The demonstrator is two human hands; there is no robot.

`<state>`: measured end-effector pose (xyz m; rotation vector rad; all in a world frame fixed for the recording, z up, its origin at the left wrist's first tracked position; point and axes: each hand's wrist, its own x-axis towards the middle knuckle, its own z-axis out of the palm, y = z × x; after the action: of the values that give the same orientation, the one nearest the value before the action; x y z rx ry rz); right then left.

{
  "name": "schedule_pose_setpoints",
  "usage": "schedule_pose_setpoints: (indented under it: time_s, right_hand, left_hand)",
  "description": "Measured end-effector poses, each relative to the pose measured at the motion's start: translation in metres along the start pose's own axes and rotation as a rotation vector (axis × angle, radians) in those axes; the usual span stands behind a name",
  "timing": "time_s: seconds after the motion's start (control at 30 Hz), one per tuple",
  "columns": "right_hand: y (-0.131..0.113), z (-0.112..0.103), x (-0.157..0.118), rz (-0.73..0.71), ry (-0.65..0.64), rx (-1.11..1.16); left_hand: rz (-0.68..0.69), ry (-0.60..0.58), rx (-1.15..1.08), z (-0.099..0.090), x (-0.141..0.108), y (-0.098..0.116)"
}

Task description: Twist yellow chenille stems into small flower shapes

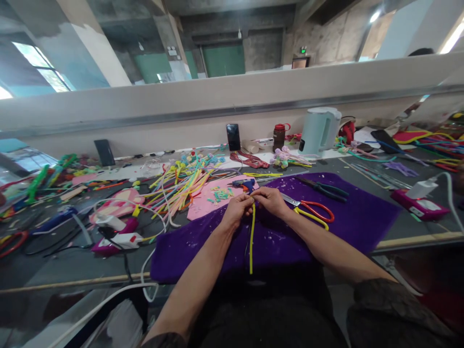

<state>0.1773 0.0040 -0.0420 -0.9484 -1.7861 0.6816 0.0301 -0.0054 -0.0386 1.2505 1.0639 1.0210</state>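
Both hands meet over a purple cloth (203, 241) at the table's front. My left hand (237, 210) is closed in a pinch on the upper part of a yellow pipe cleaner (253, 241), whose long end hangs straight down. Beside it, my right hand (271, 200) also pinches at the top of that pipe cleaner, fingertips close to the left ones. Just behind the hands lies a blue glue gun (248, 184). Scissors (308, 207) with red and yellow handles rest right of my right hand, and dark green-handled pliers (322, 188) lie beyond them.
A pink sheet (203, 200) with small green bits lies behind my left hand. Further left are a bundle of coloured pipe cleaners (181, 179) and a power strip (119, 241) with cables. A phone (233, 137), brown bottle (279, 137) and pale kettle (319, 131) stand at the back.
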Motion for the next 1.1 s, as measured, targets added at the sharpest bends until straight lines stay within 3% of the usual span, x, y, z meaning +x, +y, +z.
schedule_pose_setpoints:
  time_s: [0.2, 0.33, 0.47, 0.77, 1.1]
  right_hand:
    - [-0.008, 0.006, 0.004, 0.216, 0.005, 0.321]
    - [-0.008, 0.007, 0.004, 0.324, -0.082, 0.395]
    - [-0.004, 0.008, 0.002, 0.311, -0.138, 0.341]
    - [-0.002, 0.007, 0.002, 0.310, -0.178, 0.382]
    - [-0.005, 0.009, -0.001, 0.326, -0.210, 0.384]
  left_hand:
    - [0.042, 0.056, -0.182, -0.004, 0.006, 0.004]
    - [0.049, 0.078, -0.211, -0.007, 0.006, 0.006]
    - [0.029, 0.157, -0.202, -0.007, 0.004, 0.008]
    - [-0.055, 0.117, -0.388, -0.018, 0.007, 0.015]
    - [0.014, 0.154, -0.170, -0.015, 0.005, 0.013]
